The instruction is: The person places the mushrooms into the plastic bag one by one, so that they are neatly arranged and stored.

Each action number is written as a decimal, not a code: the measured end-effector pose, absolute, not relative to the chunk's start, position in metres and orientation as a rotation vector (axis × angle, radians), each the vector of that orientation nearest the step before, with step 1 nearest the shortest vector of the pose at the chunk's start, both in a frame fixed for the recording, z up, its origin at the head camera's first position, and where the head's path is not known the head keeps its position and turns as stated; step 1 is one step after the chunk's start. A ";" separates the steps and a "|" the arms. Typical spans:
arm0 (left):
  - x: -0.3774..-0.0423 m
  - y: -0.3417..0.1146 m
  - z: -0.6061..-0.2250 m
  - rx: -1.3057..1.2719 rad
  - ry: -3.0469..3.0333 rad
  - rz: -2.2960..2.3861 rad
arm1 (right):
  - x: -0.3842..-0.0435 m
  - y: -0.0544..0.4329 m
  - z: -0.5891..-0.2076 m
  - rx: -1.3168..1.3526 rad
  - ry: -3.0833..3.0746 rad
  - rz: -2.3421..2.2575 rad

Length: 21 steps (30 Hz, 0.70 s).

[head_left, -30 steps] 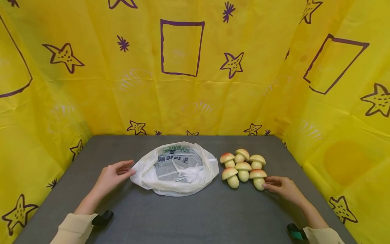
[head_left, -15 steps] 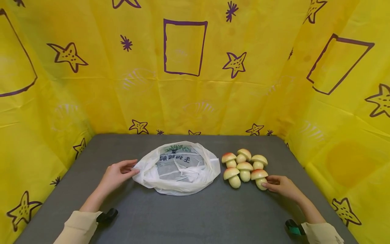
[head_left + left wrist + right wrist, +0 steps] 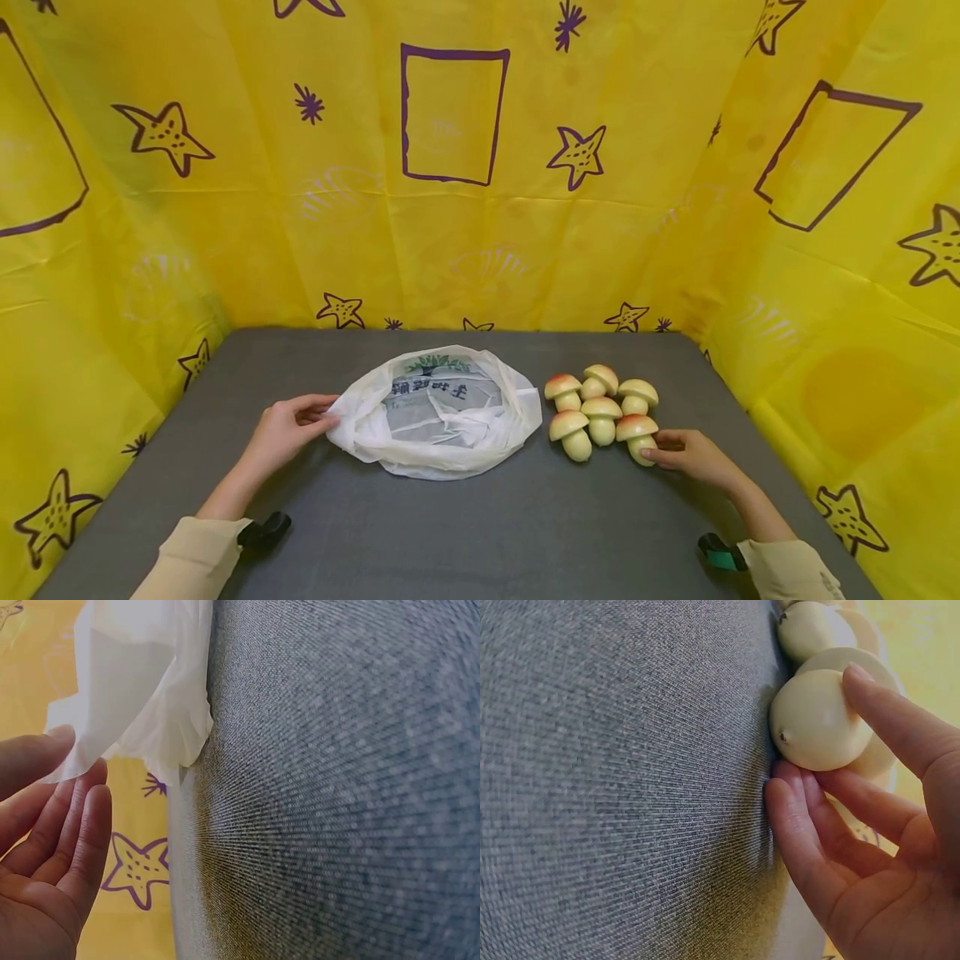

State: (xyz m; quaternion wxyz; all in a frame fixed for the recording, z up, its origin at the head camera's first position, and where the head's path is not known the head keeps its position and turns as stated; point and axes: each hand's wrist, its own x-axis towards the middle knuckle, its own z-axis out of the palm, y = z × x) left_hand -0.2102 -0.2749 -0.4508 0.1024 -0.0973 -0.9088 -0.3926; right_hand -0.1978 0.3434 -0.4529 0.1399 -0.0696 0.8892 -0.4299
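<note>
Yellow cloth [image 3: 450, 250] with purple stars is hung behind and along both sides of a grey bench [image 3: 480, 533], where two bare hands are set well apart. Just beside the left hand [image 3: 288, 429], on its inner side, a white plastic bag [image 3: 450, 463] is laid with its mouth gaping; its edge looks lightly pinched between thumb and fingertips, the other fingers kept pretty loose. Over at the right hand [image 3: 693, 457], one mushroom [image 3: 636, 427] is held by the stem, thumb on one side, fingertips on the other, so that hand is only partly closed. Whether it's been lifted at all can't really be told. Five other mushrooms [image 3: 600, 408] are bunched just past those fingertips, between the held one and the bag.

Honestly, barely anything has been changed over the last second: same grips, same layout, just a slight shift of the view. So a hold has been taken at both ends, but all six mushrooms are still left outside the bag.
</note>
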 end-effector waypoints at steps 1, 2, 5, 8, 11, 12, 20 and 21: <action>-0.210 -0.275 -0.451 -0.292 -2.681 -1.159 | -0.198 0.343 -0.452 -0.199 2.565 -1.245; -0.211 -0.274 -0.451 -0.298 -2.678 -1.161 | -0.198 0.343 -0.452 -0.202 2.564 -1.244; -0.210 -0.274 -0.451 -0.310 -2.675 -1.163 | -0.198 0.344 -0.452 -0.215 2.589 -1.211; -0.210 -0.274 -0.451 -0.312 -2.681 -1.168 | -0.199 0.344 -0.452 -0.227 2.630 -1.157; -0.209 -0.275 -0.451 -0.303 -2.689 -1.176 | -0.198 0.344 -0.450 -0.189 2.666 -1.112; -0.209 -0.276 -0.451 -0.302 -2.691 -1.178 | -0.198 0.344 -0.449 -0.181 2.673 -1.101; -0.210 -0.275 -0.451 -0.303 -2.673 -1.179 | -0.196 0.342 -0.445 -0.106 2.689 -1.080; -0.210 -0.274 -0.451 -0.303 -2.673 -1.180 | -0.196 0.342 -0.444 -0.099 2.684 -1.089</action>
